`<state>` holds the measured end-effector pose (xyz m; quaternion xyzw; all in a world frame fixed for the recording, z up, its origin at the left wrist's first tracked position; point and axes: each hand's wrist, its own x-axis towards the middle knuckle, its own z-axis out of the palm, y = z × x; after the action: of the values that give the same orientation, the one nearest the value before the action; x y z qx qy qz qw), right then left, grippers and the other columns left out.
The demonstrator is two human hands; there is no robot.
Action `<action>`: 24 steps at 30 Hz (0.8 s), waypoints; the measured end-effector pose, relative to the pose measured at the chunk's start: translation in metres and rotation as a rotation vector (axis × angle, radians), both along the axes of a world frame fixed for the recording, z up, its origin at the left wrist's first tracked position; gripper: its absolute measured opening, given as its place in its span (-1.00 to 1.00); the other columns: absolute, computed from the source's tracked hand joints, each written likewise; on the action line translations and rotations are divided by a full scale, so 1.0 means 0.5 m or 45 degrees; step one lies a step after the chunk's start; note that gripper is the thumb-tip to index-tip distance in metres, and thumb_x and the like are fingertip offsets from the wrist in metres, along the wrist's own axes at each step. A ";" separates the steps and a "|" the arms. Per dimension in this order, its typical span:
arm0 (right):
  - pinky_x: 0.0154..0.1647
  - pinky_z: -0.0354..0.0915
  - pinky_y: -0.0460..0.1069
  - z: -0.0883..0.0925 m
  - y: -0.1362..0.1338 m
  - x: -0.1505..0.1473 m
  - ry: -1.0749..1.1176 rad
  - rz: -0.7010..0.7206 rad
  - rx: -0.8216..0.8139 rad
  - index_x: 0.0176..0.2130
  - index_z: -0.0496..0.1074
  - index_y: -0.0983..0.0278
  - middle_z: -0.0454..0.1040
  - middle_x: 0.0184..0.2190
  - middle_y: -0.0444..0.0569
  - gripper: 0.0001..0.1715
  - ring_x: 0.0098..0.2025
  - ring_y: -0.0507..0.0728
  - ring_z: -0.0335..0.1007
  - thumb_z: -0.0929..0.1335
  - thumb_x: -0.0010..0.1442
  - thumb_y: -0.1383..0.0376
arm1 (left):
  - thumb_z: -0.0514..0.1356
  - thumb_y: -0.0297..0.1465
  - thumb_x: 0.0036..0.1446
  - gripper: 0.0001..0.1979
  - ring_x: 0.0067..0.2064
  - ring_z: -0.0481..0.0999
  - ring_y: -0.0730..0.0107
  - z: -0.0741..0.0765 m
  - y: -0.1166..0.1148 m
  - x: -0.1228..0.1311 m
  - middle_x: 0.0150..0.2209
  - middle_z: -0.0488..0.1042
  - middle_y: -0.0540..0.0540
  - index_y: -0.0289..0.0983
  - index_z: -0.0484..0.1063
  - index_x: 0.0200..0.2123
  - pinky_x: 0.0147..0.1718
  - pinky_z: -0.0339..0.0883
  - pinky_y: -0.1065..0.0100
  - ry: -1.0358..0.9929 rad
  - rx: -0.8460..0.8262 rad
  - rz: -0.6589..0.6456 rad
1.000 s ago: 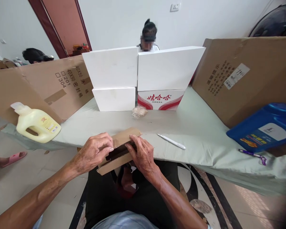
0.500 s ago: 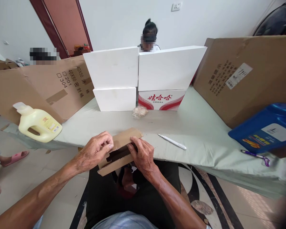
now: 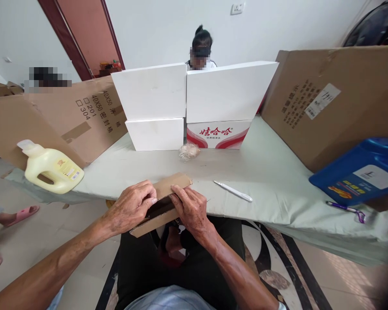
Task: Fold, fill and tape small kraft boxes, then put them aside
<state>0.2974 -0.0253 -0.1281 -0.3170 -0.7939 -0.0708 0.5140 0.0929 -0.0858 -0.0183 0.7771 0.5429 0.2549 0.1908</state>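
Observation:
A small brown cardboard box (image 3: 158, 222) is tilted at the table's front edge above my lap, its long side gaping toward me. My left hand (image 3: 134, 206) is closed at its left end, thumb and fingers pinching the upper cardboard edge. On the right part of that edge, my right hand (image 3: 191, 209) grips with its fingers over the panel and the thumb near the opening. The box's inside is dark and partly hidden by my hands. To the right on the cloth lies a white craft knife (image 3: 233, 191), untouched.
Stacked white boxes (image 3: 150, 92) stand ahead, with crumpled clear plastic (image 3: 189, 151) before them. A pale yellow jug (image 3: 53, 168) leans at left. A blue bottle (image 3: 358, 172) and purple pen (image 3: 345, 209) lie right. Large cartons (image 3: 339, 90) flank the table; a person sits beyond.
My left hand has shifted slightly right and inward along the box, covering more of its opening. The right hand has moved slightly left, still gripping the cardboard.

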 end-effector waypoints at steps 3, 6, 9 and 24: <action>-0.31 0.30 -0.04 -0.001 -0.002 0.000 0.022 -0.002 0.017 -0.03 0.57 0.25 0.56 -0.41 -0.09 -0.82 -0.39 0.06 0.48 0.34 0.58 0.31 | 0.08 -0.36 0.39 -0.76 -0.35 0.35 0.36 0.000 0.002 -0.005 -0.37 0.42 0.01 -0.19 0.30 -0.39 -0.40 0.20 0.33 -0.029 -0.030 0.007; -0.33 0.28 -0.03 -0.004 -0.004 0.001 0.046 -0.004 0.050 -0.03 0.56 0.26 0.55 -0.42 -0.09 -0.81 -0.41 0.06 0.45 0.33 0.59 0.31 | 0.10 -0.32 0.41 -0.74 -0.36 0.34 0.39 0.001 0.003 -0.020 -0.38 0.42 0.02 -0.20 0.35 -0.38 -0.40 0.23 0.34 -0.104 -0.113 0.019; -0.33 0.27 -0.03 -0.006 -0.005 0.003 0.042 0.004 0.043 -0.01 0.55 0.27 0.55 -0.42 -0.08 -0.82 -0.41 0.06 0.44 0.33 0.59 0.33 | 0.24 -0.29 0.35 -0.82 -0.30 0.43 0.38 0.000 -0.003 -0.041 -0.28 0.51 0.00 -0.20 0.46 -0.33 -0.31 0.33 0.34 -0.134 -0.189 0.007; -0.31 0.31 -0.02 -0.009 -0.004 0.003 0.076 0.036 0.061 0.02 0.51 0.25 0.60 -0.38 -0.08 -0.87 -0.41 0.07 0.48 0.35 0.56 0.37 | 0.18 -0.45 0.36 -0.81 -0.31 0.45 0.39 -0.014 -0.021 -0.057 -0.31 0.52 0.00 -0.20 0.43 -0.36 -0.30 0.31 0.33 -0.027 -0.086 -0.041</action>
<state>0.2987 -0.0274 -0.1327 -0.2952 -0.7807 -0.0730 0.5459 0.0643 -0.0964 -0.0256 0.7761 0.5366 0.2414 0.2268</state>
